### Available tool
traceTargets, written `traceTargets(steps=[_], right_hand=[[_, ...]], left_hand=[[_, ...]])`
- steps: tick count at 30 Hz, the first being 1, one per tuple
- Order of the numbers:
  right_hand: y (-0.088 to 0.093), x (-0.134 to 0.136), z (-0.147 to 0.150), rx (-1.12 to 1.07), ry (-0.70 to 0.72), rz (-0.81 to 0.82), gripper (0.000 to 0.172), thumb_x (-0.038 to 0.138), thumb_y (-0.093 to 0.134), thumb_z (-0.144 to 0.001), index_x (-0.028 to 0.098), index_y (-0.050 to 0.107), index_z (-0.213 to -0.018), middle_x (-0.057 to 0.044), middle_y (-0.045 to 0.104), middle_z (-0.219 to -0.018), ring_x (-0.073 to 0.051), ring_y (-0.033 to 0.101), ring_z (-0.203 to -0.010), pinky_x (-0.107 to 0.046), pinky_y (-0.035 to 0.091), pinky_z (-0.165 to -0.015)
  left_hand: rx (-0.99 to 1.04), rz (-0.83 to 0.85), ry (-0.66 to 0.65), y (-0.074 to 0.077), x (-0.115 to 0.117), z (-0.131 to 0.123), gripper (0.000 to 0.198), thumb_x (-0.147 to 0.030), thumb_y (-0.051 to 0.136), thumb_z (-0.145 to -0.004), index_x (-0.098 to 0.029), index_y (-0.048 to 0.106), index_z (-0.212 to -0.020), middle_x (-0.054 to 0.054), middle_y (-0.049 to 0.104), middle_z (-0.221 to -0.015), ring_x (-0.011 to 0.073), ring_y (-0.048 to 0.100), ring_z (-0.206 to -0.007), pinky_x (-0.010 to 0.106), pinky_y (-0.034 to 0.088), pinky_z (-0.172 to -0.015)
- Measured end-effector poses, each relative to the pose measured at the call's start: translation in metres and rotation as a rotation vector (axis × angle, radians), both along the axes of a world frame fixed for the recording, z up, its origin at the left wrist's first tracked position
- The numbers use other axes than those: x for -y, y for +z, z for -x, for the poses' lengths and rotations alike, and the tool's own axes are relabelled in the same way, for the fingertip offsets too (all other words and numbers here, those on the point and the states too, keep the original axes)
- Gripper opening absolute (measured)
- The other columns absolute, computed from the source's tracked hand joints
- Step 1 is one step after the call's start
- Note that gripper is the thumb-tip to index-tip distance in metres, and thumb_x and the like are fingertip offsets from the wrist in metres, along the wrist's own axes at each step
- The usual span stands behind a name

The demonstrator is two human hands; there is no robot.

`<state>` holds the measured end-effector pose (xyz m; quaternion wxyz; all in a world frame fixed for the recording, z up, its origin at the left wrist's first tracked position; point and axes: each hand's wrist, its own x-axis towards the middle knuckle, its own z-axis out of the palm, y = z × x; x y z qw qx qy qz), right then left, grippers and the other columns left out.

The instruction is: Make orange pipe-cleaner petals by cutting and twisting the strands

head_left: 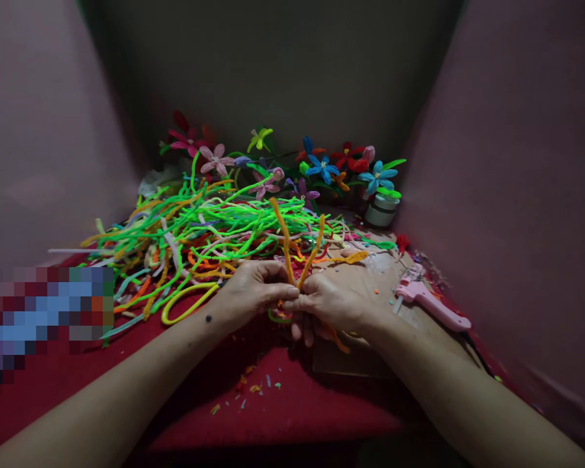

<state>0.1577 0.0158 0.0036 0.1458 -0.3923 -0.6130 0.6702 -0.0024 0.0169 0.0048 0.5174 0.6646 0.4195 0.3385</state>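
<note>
L. hand (260, 286) & R. hand (327, 302) are closed on orange fuzzy strands (285, 240), held in a V nr. cardboard's (380, 279) L. edge. If pinch is loosened, strands may be splayed; glue gun (431, 302) at cardboard's R. edge could be knocked by R. forearm (433, 377).

Dim light leaves the back wall (283, 65) in shadow, and blocky pixelation obscures the left edge.

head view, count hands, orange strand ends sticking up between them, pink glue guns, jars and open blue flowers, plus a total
Hands: 2 (left hand, right hand)
Orange strand ends: 2
Pink glue gun: 1
Jar: 1
Open blue flowers: 2
Total: 8
</note>
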Motion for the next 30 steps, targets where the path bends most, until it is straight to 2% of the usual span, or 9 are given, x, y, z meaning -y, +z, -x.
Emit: traceTargets(steps=[3,9,14,17,19,22,26,30], right_hand=[[0.000,0.001,-0.001,0.008,0.013,-0.029,0.031,0.032,0.056,-0.078,0.013,0.053,-0.053,0.002,0.057,-0.041,-0.005,0.044,-0.026,-0.013,0.029,-0.025],[-0.003,0.001,-0.002,0.182,0.067,-0.086,0.029,0.017,0.045,-0.078,0.011,0.055,-0.051,-0.002,0.058,-0.044,-0.006,0.044,-0.028,-0.015,0.033,-0.027],[-0.004,0.000,0.000,0.186,0.108,-0.084,0.019,0.012,0.044,-0.076,0.014,0.052,-0.059,0.003,0.054,-0.042,-0.006,0.043,-0.026,-0.015,0.033,-0.027],[-0.007,-0.002,-0.002,0.073,0.088,-0.062,0.012,0.013,0.046,-0.076,0.013,0.054,-0.066,0.002,0.059,-0.048,-0.007,0.049,-0.031,-0.014,0.036,-0.029],[-0.010,-0.004,-0.005,-0.116,0.049,-0.011,0.008,0.018,0.052,-0.077,0.012,0.057,-0.074,-0.002,0.066,-0.060,-0.010,0.058,-0.040,-0.015,0.040,-0.032],[-0.015,-0.008,-0.008,-0.399,0.001,0.118,0.020,0.029,0.061,-0.077,0.010,0.059,-0.080,-0.009,0.071,-0.075,-0.013,0.065,-0.051,-0.017,0.045,-0.037],[-0.020,-0.010,-0.007,-0.556,-0.005,0.303,0.030,0.035,0.068,-0.073,0.008,0.061,-0.084,-0.010,0.071,-0.070,-0.015,0.066,-0.051,-0.016,0.045,-0.036],[-0.024,-0.011,-0.005,-0.562,-0.017,0.390,0.029,0.033,0.071,-0.071,0.008,0.061,-0.082,-0.008,0.071,-0.064,-0.015,0.066,-0.048,-0.015,0.044,-0.034]], left_hand=[[0.027,0.022,-0.033,0.002,0.000,0.000,0.012,-0.026,0.063,-0.072,-0.014,0.065,-0.076,0.000,0.064,-0.066,0.0124,0.057,-0.060,0.023,0.045,-0.057],[0.005,-0.109,-0.009,0.001,0.002,-0.003,0.009,-0.022,0.065,-0.070,-0.014,0.064,-0.069,-0.002,0.061,-0.063,0.0106,0.055,-0.060,0.020,0.044,-0.060],[0.037,0.011,-0.053,0.001,0.005,-0.007,0.013,-0.025,0.064,-0.072,-0.013,0.065,-0.074,0.002,0.066,-0.069,0.0144,0.059,-0.063,0.023,0.046,-0.060],[0.115,0.061,-0.026,0.001,0.005,-0.005,0.018,-0.029,0.065,-0.072,-0.013,0.065,-0.079,0.003,0.066,-0.073,0.0147,0.059,-0.064,0.024,0.047,-0.059],[0.160,0.098,0.046,0.001,0.003,-0.002,0.019,-0.031,0.066,-0.072,-0.013,0.064,-0.077,0.002,0.064,-0.067,0.0118,0.056,-0.057,0.021,0.044,-0.054],[0.239,0.160,0.139,0.001,-0.001,0.002,0.021,-0.031,0.070,-0.069,-0.012,0.062,-0.072,-0.001,0.058,-0.059,0.0076,0.050,-0.050,0.018,0.039,-0.048],[0.367,0.197,0.170,0.001,-0.005,0.004,0.021,-0.029,0.073,-0.065,-0.014,0.060,-0.072,-0.004,0.055,-0.055,0.0049,0.047,-0.044,0.015,0.034,-0.043],[0.396,0.157,0.163,0.001,-0.004,0.004,0.019,-0.028,0.072,-0.067,-0.014,0.060,-0.069,-0.004,0.054,-0.051,0.0033,0.045,-0.040,0.014,0.031,-0.040]])
